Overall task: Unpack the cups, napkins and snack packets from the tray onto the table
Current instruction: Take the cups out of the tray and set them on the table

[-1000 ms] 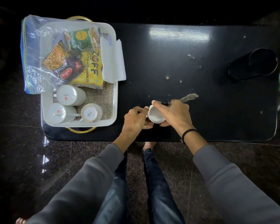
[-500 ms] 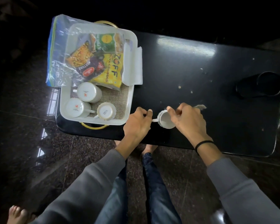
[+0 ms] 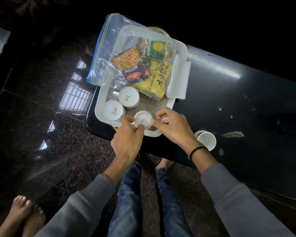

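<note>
At frame centre, the left hand [image 3: 126, 135] and right hand [image 3: 173, 127] both pinch the upturned cup [image 3: 142, 120] in the tray [image 3: 99, 106]; another cup [image 3: 205, 139] lies on the worktop [image 3: 246, 103] lower right.

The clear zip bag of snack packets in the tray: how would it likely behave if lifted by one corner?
The zip bag looks thin and crinkled, so it would probably sag rather than hold its shape. The snack packets lie loose inside and would likely slide toward the low end. It overhangs the tray, so it may drag on the rim.
</note>
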